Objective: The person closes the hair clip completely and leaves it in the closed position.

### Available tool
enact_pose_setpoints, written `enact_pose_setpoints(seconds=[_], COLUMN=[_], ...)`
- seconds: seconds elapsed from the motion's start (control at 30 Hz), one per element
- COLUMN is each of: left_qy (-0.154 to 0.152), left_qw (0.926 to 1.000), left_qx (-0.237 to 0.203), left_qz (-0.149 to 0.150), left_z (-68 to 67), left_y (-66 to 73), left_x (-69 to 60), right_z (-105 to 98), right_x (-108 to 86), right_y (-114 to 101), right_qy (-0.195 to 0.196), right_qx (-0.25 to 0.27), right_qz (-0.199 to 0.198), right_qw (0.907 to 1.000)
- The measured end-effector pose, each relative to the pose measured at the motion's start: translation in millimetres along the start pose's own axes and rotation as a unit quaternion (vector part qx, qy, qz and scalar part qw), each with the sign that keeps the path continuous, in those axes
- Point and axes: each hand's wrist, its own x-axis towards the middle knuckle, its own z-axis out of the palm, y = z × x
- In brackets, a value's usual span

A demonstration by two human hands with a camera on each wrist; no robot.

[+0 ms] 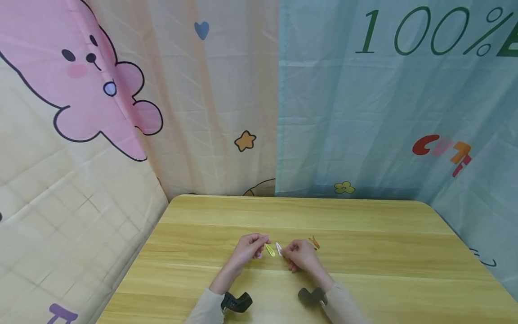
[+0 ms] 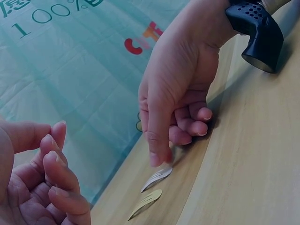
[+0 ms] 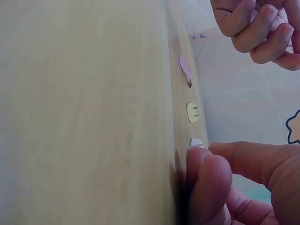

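Side by side on the wooden table lie a yellow hair clip [image 1: 270, 250] and a white hair clip [image 1: 279, 249]. My right hand [image 1: 301, 255] pinches the near end of the white clip between thumb and finger; in the right wrist view the fingertips cover part of the white clip [image 3: 196, 142]. My left hand [image 1: 250, 247] hovers left of the yellow clip, fingers loosely curled, with nothing visible in them in the left wrist view. A pink clip [image 3: 186, 71] shows beyond the yellow clip [image 3: 192, 112] in the right wrist view, below my left hand.
Orange clips [image 1: 314, 243] lie on the table just beyond my right hand. The wooden table [image 1: 364, 297] reaches back to printed curtains [image 1: 344, 112]. A black device [image 1: 237, 302] is worn on my left wrist and another [image 1: 312, 297] on my right.
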Motion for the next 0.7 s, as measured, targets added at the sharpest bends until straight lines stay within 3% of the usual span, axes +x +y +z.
enact_pose_setpoints(seconds=[0.2,0.33,0.7], left_qy=[-0.002,-0.003,-0.007], left_qw=[1.0,1.0,1.0], left_qx=[-0.001,-0.001,0.005], left_qz=[0.005,0.005,0.002], left_z=[0.7,1.3,2.6], left_y=[-0.2,-0.8,-2.6], left_x=[-0.1,-0.1,0.0], right_z=[-8,-17,-43], right_x=[-3.4,-5.2,-5.7], right_y=[1,1,0], right_qy=[-0.003,0.017,0.071], right_qx=[-0.005,-0.025,-0.032], right_qz=[-0.024,-0.031,0.013], right_qw=[0.9997,0.9991,0.9969])
